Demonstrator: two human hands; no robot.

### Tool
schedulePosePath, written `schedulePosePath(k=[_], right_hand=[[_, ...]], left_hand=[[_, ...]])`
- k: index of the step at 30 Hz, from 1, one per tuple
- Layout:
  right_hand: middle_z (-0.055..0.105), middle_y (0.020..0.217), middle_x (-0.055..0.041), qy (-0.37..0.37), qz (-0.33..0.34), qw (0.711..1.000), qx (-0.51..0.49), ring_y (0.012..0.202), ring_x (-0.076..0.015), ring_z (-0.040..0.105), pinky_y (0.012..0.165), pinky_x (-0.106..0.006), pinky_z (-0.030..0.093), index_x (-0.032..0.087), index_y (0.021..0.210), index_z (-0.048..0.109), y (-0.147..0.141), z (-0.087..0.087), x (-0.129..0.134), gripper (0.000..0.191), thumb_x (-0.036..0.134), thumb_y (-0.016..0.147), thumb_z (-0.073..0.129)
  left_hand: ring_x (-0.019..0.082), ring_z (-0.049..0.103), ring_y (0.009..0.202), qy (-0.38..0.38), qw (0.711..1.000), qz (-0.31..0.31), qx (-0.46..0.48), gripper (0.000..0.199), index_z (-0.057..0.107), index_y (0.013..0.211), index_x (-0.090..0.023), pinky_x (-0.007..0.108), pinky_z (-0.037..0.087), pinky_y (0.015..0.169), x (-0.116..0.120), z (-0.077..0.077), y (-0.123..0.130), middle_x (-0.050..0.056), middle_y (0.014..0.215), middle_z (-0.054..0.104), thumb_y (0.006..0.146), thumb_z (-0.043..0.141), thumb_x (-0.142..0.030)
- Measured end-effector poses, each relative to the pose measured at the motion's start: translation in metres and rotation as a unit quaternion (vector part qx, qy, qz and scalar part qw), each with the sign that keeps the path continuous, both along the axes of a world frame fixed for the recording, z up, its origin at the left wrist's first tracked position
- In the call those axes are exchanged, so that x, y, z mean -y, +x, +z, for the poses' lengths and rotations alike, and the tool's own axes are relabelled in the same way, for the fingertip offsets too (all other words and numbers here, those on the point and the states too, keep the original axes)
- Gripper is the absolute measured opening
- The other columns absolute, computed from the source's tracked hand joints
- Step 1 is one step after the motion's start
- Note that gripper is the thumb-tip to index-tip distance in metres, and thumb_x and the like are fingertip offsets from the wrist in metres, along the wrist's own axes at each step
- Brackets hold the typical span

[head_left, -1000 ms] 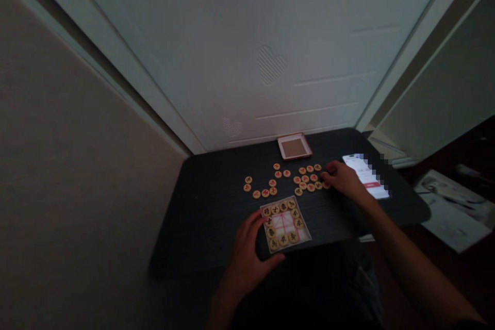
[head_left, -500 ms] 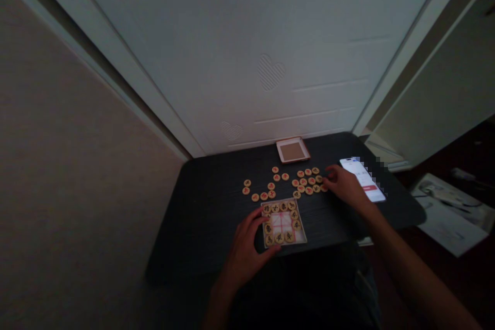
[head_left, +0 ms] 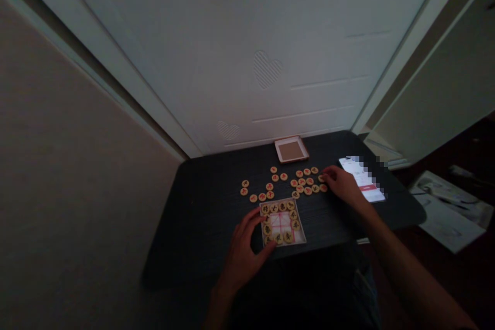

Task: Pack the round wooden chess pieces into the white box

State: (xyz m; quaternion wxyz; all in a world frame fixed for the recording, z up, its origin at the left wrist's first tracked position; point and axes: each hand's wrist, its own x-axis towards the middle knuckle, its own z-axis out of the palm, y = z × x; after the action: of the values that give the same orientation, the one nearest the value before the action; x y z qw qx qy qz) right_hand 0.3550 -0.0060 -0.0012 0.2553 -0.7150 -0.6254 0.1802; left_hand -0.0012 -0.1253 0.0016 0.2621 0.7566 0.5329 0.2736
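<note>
A square box (head_left: 303, 234) holds several round wooden pieces with black characters, lined along its sides around a pink-lined middle. My left hand (head_left: 244, 247) rests at the box's left side, fingers apart, thumb over its near left corner. Beyond the box, round pieces with red characters (head_left: 269, 195) and a few black ones lie loose on the dark table (head_left: 209, 227). My right hand (head_left: 342, 183) is at the right end of this group, its fingertips pressed together on a piece (head_left: 321, 178) at the group's edge.
An open box lid (head_left: 292, 151) lies at the back of the table by the white door. A lit phone (head_left: 363, 180) lies right of my right hand. Past the table's right edge are papers (head_left: 450, 214) low down.
My right fingertips have closed in on the piece at the right of the group. My left thumb has moved onto the box's near left corner. The view has shifted slightly.
</note>
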Motion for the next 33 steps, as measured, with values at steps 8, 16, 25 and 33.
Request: schedulePosePath(k=[8,16,25,33], right_hand=[[0.075,0.087,-0.0057,-0.005,-0.006,1.000,-0.015,0.076,-0.0192,0.071,0.066,-0.027,0.051,0.017,0.103,0.069,-0.002,-0.001,0.003,0.028,0.036,0.083,0.073],[0.076,0.085,-0.0055,0.008,-0.034,0.999,-0.017,0.073,-0.0192,0.070,0.066,-0.028,0.050,0.018,0.095,0.071,-0.003,0.004,-0.002,0.019,0.029,0.079,0.072],[0.077,0.099,-0.0072,0.028,0.023,0.985,-0.167,0.086,-0.0215,0.073,0.078,-0.034,0.059,0.021,0.109,0.071,-0.016,0.022,0.027,0.029,0.036,0.085,0.069],[0.077,0.100,-0.0052,-0.065,0.155,0.918,-0.358,0.090,-0.0202,0.074,0.082,-0.033,0.061,0.021,0.114,0.069,-0.069,0.028,0.081,0.032,0.037,0.086,0.071]], left_hand=[[0.027,0.047,0.138,0.006,1.000,0.002,0.023,0.044,0.053,0.133,-0.030,0.051,0.040,0.115,-0.001,0.003,0.001,0.007,0.152,0.046,0.092,0.066,-0.035],[0.027,0.051,0.134,0.018,1.000,0.008,0.023,0.035,0.059,0.126,-0.030,0.050,0.044,0.111,0.000,0.001,0.001,0.006,0.147,0.051,0.092,0.066,-0.034],[0.025,0.056,0.128,0.027,1.000,0.010,0.006,0.025,0.065,0.118,-0.030,0.049,0.047,0.107,0.003,0.002,0.003,0.005,0.142,0.055,0.093,0.064,-0.031],[0.026,0.060,0.122,0.051,0.995,0.059,0.054,0.019,0.068,0.111,-0.028,0.046,0.050,0.105,0.001,0.014,0.012,0.007,0.133,0.060,0.093,0.063,-0.031]])
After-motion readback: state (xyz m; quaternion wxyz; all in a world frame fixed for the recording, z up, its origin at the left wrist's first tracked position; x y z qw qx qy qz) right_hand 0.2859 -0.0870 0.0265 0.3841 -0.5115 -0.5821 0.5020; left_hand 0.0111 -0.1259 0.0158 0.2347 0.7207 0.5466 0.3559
